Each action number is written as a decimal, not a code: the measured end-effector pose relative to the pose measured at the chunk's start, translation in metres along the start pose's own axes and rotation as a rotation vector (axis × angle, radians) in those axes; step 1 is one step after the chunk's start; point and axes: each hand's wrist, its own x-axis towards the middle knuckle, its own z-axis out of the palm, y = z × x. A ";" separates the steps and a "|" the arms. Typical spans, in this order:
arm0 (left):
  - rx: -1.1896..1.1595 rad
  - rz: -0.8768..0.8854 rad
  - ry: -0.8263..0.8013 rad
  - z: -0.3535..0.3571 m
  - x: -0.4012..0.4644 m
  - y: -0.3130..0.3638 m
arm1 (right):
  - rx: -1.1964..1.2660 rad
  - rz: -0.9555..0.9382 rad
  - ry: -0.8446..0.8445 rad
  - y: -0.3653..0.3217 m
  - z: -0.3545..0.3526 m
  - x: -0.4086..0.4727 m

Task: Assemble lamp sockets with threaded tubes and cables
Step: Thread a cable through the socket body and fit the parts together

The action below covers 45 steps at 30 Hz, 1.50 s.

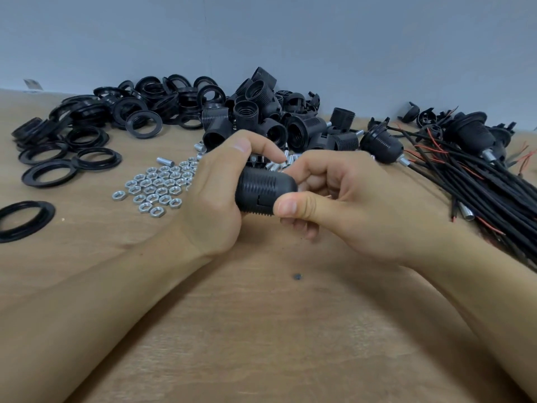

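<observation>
A black ribbed lamp socket [263, 189] lies sideways between both hands, a little above the wooden table [261, 330]. My left hand [215, 196] wraps its left end from behind. My right hand [343, 199] pinches its rounded right end, thumb on the front. What the right fingers hold behind the socket is hidden. Small silver threaded tubes [280, 164] lie just behind the hands. A bundle of black cables [479, 181] with red leads lies at the right.
A heap of black socket bodies [261, 112] sits at the back centre, black rings [116, 117] at the back left, silver hex nuts [158, 184] left of my hands. Finished sockets on cables [383, 144] rest at the back right. A grey wall rises behind.
</observation>
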 end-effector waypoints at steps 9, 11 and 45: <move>0.314 0.133 0.129 -0.002 0.014 -0.005 | -0.125 -0.002 0.218 0.013 -0.024 0.006; 0.367 0.133 0.160 -0.010 0.017 -0.009 | -0.074 0.024 0.385 0.017 -0.034 0.009; 0.658 0.025 0.463 -0.054 0.040 -0.025 | -0.079 0.108 0.541 0.040 -0.034 0.016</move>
